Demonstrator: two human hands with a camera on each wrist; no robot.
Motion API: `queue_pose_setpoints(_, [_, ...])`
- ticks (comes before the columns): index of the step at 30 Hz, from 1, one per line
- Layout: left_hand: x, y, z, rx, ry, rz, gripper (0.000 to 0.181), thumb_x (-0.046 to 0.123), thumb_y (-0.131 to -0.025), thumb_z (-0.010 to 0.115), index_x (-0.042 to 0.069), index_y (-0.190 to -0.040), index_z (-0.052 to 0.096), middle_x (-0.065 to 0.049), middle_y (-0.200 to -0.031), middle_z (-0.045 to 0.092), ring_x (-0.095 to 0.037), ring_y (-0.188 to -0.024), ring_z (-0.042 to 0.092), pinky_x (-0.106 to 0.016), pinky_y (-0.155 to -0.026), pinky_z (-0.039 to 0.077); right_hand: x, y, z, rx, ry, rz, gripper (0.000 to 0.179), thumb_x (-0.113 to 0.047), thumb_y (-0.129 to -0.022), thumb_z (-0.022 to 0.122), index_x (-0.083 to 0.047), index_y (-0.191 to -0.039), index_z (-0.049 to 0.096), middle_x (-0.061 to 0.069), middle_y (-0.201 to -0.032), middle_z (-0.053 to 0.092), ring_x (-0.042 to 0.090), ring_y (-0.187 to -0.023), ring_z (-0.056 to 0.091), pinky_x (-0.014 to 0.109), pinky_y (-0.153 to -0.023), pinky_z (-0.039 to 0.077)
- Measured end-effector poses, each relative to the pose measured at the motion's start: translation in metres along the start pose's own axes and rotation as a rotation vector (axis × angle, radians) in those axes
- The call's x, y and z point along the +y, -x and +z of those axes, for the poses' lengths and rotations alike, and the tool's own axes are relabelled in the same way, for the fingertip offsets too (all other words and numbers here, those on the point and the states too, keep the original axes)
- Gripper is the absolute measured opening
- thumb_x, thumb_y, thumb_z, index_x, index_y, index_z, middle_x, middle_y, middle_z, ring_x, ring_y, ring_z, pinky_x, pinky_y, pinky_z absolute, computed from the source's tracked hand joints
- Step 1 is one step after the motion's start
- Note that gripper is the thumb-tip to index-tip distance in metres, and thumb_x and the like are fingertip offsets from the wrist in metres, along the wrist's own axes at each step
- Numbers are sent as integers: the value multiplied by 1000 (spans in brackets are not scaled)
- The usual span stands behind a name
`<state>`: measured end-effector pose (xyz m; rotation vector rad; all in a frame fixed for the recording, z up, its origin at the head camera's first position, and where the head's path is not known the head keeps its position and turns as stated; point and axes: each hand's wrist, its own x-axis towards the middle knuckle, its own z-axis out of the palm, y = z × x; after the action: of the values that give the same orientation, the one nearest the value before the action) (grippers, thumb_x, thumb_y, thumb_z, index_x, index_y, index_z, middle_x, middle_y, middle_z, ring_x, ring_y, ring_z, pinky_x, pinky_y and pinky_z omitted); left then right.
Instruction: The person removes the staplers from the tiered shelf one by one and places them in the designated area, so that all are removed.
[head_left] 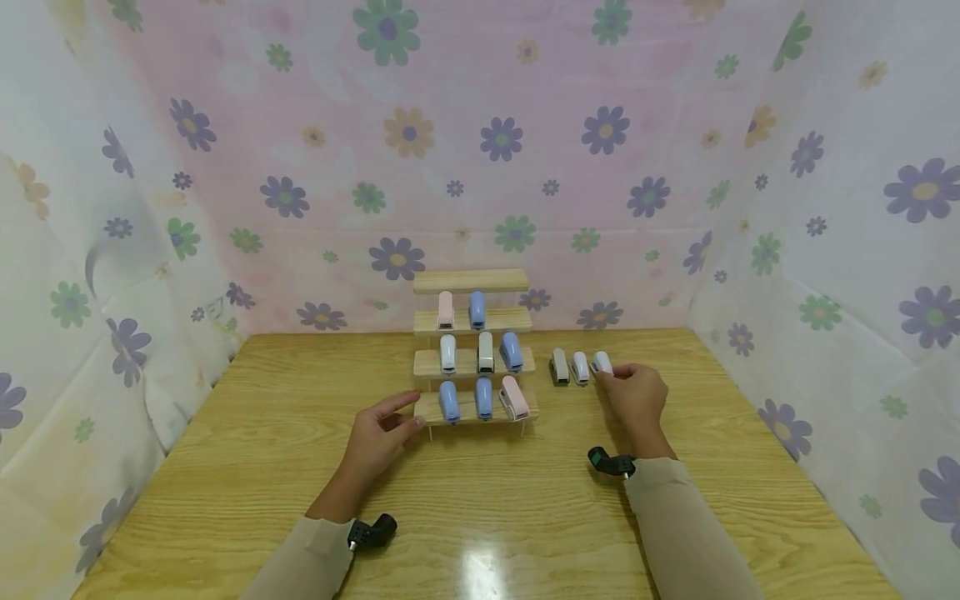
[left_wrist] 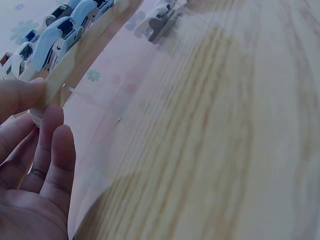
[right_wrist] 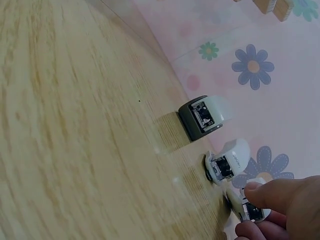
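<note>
Pinching a white stapler (head_left: 602, 362) between thumb and fingers, the right hand (head_left: 637, 400) is holding it at the right end of a short row on the table (head_left: 465, 500); whether its base is touching the wood, I cannot tell. A second white stapler (head_left: 581, 367) is standing just beside it, and a grey stapler (head_left: 559, 367) is standing next, a narrow strip of wood separating it from the wooden shelf (head_left: 471, 281). The left hand (head_left: 377, 437) is pinching the left end of the shelf's lowest board (head_left: 426, 408) near its corner. Eight more staplers (head_left: 483, 398) are sitting on the lower three boards, a pink stapler (head_left: 513, 398) nearly reaching the lowest board's right end. Open wood is running from the shelf to the table's left edge, between the sleeves (head_left: 303, 558) in front, and right of the right hand. Floral cloth (head_left: 457, 83) is hanging along the back and side edges.
</note>
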<state>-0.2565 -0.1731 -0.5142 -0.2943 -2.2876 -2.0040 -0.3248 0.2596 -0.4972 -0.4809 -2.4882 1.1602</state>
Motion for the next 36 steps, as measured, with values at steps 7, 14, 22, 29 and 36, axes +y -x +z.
queue_pose_setpoints(7, [3, 2, 1, 8, 8, -17, 45, 10, -92, 80, 5, -135, 69, -16, -142, 63, -8, -87, 68, -21, -63, 53, -2, 1, -1, -10, 18, -9, 32, -35, -91, 79, -4, -102, 81, 18, -106, 77, 38, -102, 66, 50, -85, 54])
queue_pose_setpoints(14, [3, 1, 2, 15, 7, -22, 44, 10, -91, 80, 6, -134, 70, -15, -141, 64, -8, -88, 68, -19, -64, 53, -3, 3, 0, -3, 25, -10, 32, -34, -91, 80, -4, -102, 81, 18, -106, 77, 39, -103, 66, 51, -87, 53])
queue_pose_setpoints(22, [1, 1, 1, 11, 0, -2, 44, 10, -91, 80, 5, -134, 69, -16, -141, 64, -8, -87, 67, -20, -63, 53, -2, 4, 1, 5, 30, -24, 33, -35, -90, 81, -4, -100, 81, 17, -102, 77, 37, -99, 68, 50, -84, 53])
queue_pose_setpoints(29, [2, 2, 0, 5, -7, 1, 44, 11, -92, 80, 6, -135, 69, -15, -142, 64, -9, -87, 68, -21, -62, 53, -1, 3, 3, 1, 31, -23, 34, -35, -90, 81, -3, -101, 80, 18, -103, 77, 37, -99, 67, 51, -85, 53])
queue_pose_setpoints(36, [2, 1, 0, 5, 3, 5, 45, 11, -92, 80, 5, -135, 69, -16, -142, 64, -8, -89, 69, -20, -64, 54, -1, 3, 3, -2, 27, -21, 34, -35, -91, 80, -3, -102, 80, 18, -104, 77, 36, -100, 67, 49, -84, 54])
